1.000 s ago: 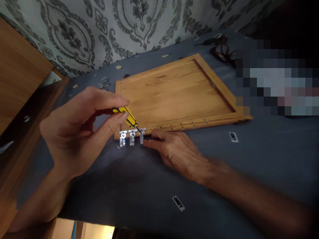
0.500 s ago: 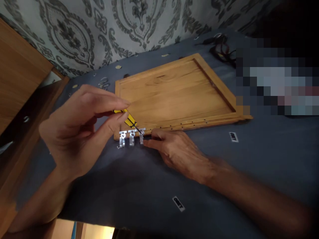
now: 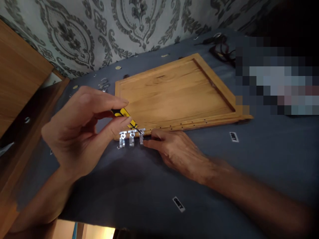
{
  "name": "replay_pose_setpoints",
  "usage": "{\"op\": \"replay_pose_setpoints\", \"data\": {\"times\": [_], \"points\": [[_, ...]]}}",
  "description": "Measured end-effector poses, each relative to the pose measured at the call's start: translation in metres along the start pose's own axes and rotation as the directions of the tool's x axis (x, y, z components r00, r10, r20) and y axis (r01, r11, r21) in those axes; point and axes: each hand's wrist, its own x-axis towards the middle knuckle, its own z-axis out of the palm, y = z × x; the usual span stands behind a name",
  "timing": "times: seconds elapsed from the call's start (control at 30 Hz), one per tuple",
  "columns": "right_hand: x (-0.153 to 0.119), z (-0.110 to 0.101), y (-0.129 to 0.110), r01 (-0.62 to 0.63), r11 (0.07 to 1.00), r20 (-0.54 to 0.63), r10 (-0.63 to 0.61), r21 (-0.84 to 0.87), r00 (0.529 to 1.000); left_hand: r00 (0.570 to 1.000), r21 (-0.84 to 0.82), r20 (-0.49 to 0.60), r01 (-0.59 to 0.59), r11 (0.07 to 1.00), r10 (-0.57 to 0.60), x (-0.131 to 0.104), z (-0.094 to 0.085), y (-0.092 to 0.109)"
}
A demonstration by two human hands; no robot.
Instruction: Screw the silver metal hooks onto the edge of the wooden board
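Note:
Pinched between the thumb and fingers of my left hand is a yellow and black screwdriver. Its shaft slants down to the third metal hook on the near edge of a framed wooden board. My right hand rests beside that hook, fingers curled, with a fingertip against its lower part. Two more silver hooks, a middle hook and a left hook, sit in a row on the same edge. Small dark holes run along the edge to the right.
Loose metal hooks lie on the grey-blue cloth behind my left hand. A dark tool and straps lie at the back right, near a blurred-out area. Wooden furniture stands at left; patterned fabric rises behind.
My left hand has shifted its grip slightly around the screwdriver handle, which looks turned. The screwdriver tip stays at the third hook, and my right hand has not visibly moved.

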Motion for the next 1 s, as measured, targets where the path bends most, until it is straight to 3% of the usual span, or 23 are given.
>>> {"op": "replay_pose_setpoints", "data": {"times": [0.3, 0.5, 0.67, 0.87, 1.0], "points": [[0.001, 0.000, 0.000, -0.006, 1.000, 0.002, 0.006, -0.007, 1.000, 0.994, -0.014, -0.016, 0.107, 0.994, -0.107, -0.004, -0.003, 0.002], [0.001, 0.001, 0.000, -0.005, 1.000, 0.017, 0.005, -0.001, 1.000, 1.000, -0.173, -0.029, 0.003, 0.985, -0.008, -0.020, 0.010, 0.005], [0.001, -0.001, 0.000, -0.018, 0.998, 0.012, 0.017, 0.058, 1.000, 0.999, -0.202, -0.004, -0.047, 0.978, 0.047, -0.023, 0.013, 0.010], [0.001, 0.002, 0.001, 0.000, 1.000, 0.005, 0.000, 0.012, 1.000, 0.993, 0.039, 0.054, 0.107, 0.994, -0.109, -0.004, -0.004, 0.008], [0.001, 0.003, 0.001, 0.013, 1.000, -0.003, -0.013, -0.012, 1.000, 0.993, 0.092, 0.051, 0.097, 0.991, -0.102, 0.000, -0.006, 0.006]]}}
